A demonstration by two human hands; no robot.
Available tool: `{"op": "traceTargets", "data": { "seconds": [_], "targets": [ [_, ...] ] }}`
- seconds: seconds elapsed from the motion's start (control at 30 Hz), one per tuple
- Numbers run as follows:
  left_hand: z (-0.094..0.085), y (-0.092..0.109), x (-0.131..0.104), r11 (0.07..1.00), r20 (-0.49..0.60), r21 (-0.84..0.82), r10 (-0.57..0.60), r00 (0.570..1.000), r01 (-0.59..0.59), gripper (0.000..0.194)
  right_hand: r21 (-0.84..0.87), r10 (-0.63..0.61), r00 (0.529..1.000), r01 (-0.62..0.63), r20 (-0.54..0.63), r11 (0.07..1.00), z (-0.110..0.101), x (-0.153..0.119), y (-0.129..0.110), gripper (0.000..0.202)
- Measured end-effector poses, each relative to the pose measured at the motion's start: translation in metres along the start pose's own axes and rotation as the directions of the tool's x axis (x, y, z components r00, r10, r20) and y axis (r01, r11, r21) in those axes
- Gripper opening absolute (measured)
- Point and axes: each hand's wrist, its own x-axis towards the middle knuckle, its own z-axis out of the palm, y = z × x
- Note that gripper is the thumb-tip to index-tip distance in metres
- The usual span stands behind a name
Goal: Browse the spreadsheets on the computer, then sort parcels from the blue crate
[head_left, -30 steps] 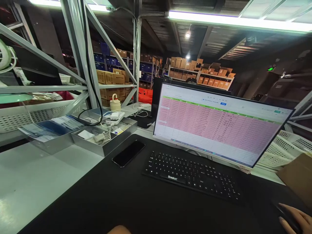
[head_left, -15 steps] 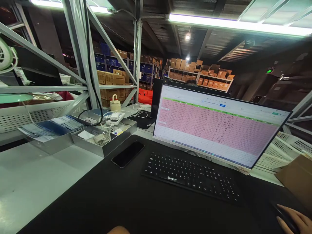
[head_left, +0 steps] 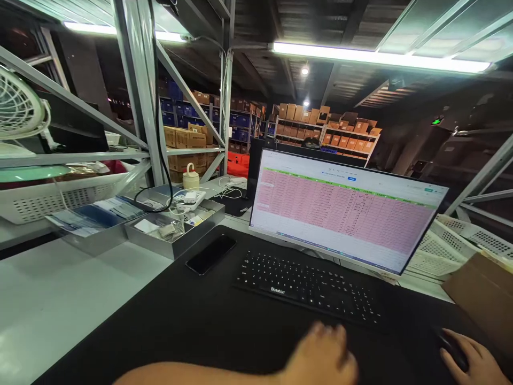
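right hand on the computer mouse, left hand just in front of the keyboard.

the right hand curves over the mouse, thumb on one side and fingers on the other, a grip that likely suits steering and clicking; the mouse sits on the black desk mat, to the right of the keyboard, probably so it falls under that hand. the left hand is blurred with fingers loosely bent; i cannot tell whether they pinch anything. the monitor, showing a pink-shaded spreadsheet, stands behind the keyboard, which seems meant to keep rows and keys in one line of sight. a smartphone lies left of the keyboard, apart from both hands, while metal trays seem to keep small items gathered on the surface.
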Motion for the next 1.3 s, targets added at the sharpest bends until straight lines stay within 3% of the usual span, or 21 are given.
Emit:
{"op": "traceTargets", "data": {
  "seconds": [0.07,0.13,0.23,0.3,0.63,1.0,1.3],
  "targets": [
    [0.0,-0.021,-0.017,0.976,0.03,-0.019,-0.215,0.976,0.215,0.078,-0.045,0.012,1.0,-0.011,0.025,0.999,-0.009,-0.001,-0.013,0.053],
    [-0.001,-0.042,-0.035,0.861,0.087,-0.008,-0.506,0.858,0.508,0.076,-0.095,0.027,0.999,-0.024,0.034,0.995,-0.017,-0.003,-0.024,0.057],
    [-0.003,-0.066,-0.055,0.749,0.09,0.069,-0.663,0.744,0.659,0.072,-0.149,0.045,0.998,-0.037,0.05,0.988,-0.023,-0.005,-0.032,0.061],
    [-0.004,-0.074,-0.06,0.712,0.096,0.1,-0.702,0.705,0.695,0.073,-0.162,0.044,0.997,-0.034,0.064,0.986,-0.023,-0.005,-0.032,0.061],
    [-0.006,-0.087,-0.06,0.629,0.018,0.055,-0.777,0.629,0.775,0.081,-0.184,0.085,0.992,-0.067,0.09,0.981,-0.027,-0.008,-0.04,0.06],
    [-0.01,-0.086,-0.053,0.627,0.107,0.115,-0.779,0.618,0.77,0.068,-0.081,0.062,0.996,-0.057,0.06,0.995,-0.011,-0.009,-0.017,0.061],
    [-0.004,-0.084,-0.056,0.66,0.085,0.206,-0.748,0.658,0.723,0.073,-0.024,0.043,0.999,-0.043,0.002,0.999,0.002,-0.011,0.004,0.046]
  ]
}}
